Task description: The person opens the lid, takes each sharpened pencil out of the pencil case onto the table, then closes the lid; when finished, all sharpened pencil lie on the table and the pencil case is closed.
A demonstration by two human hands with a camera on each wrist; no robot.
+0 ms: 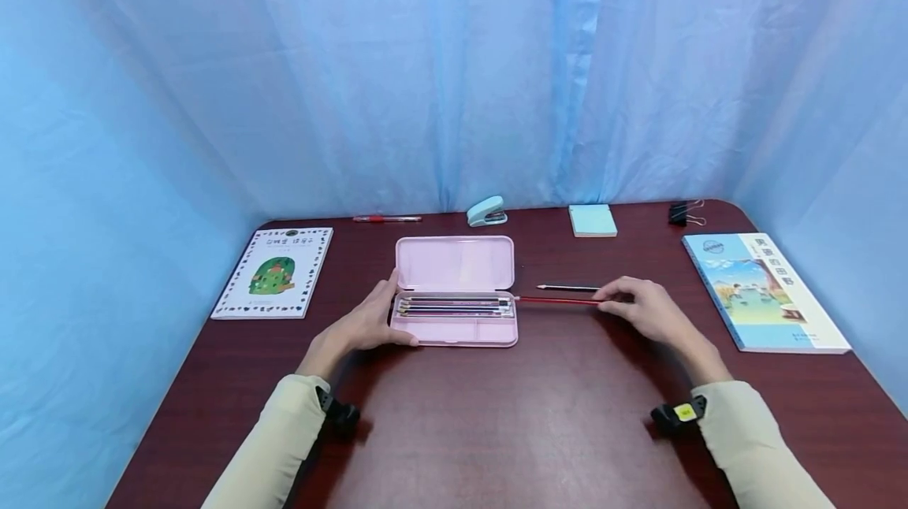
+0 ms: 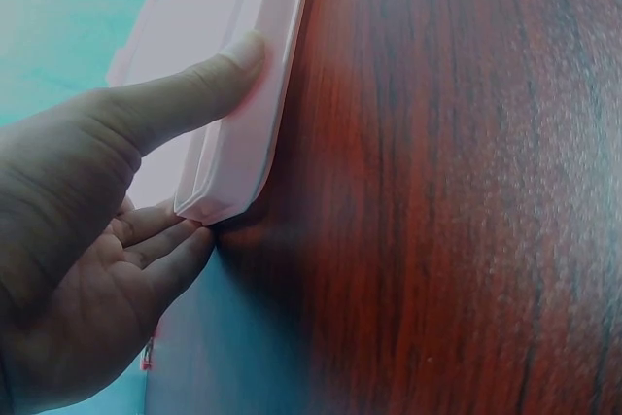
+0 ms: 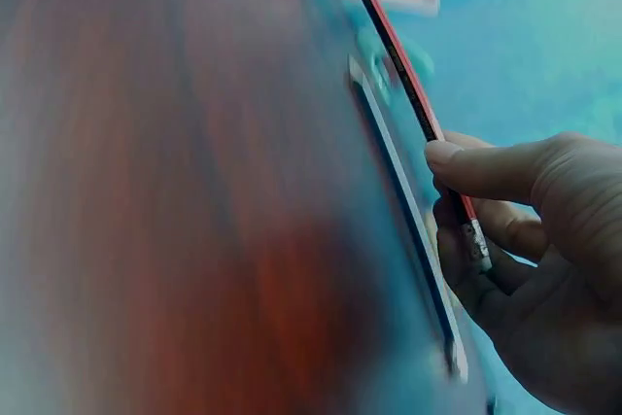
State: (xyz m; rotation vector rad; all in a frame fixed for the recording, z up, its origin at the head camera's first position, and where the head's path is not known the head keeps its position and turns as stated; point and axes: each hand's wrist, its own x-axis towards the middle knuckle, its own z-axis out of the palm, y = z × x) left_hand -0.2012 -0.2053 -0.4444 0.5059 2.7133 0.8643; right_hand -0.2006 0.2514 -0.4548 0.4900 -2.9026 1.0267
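A big blue curtain (image 1: 355, 83) hangs behind and beside the table (image 1: 461, 422), which is dark reddish brown and shiny. A thick book (image 1: 766, 292) with a picture of water on it lies at the right. A thinner white book (image 1: 273, 273) with a green picture lies at the left.

In the middle of the table sits a pink pencil case (image 1: 436, 330), with its lid (image 1: 454, 265) tipped back, wide open. The left hand (image 1: 369, 316) holds the case's left end, with the thumb on the front edge and the fingers against the side. The right hand (image 1: 645, 308) pinches a red pencil (image 1: 556, 300) near its eraser end, between thumb and fingers. The pencil's other end is right by the case's right edge; I cannot tell if they touch.

A light blue note pad (image 1: 593, 221) lies near the back of the table, and a light blue stapler (image 1: 486, 211) is behind the case. A dark pencil (image 1: 567, 287) lies on the table just behind the red one. More pencils (image 1: 457, 306) lie side by side in the case's long back part. A thin pen (image 1: 387, 218) with red bits lies at the back left. A little black clip (image 1: 679, 214) sits at the back right.
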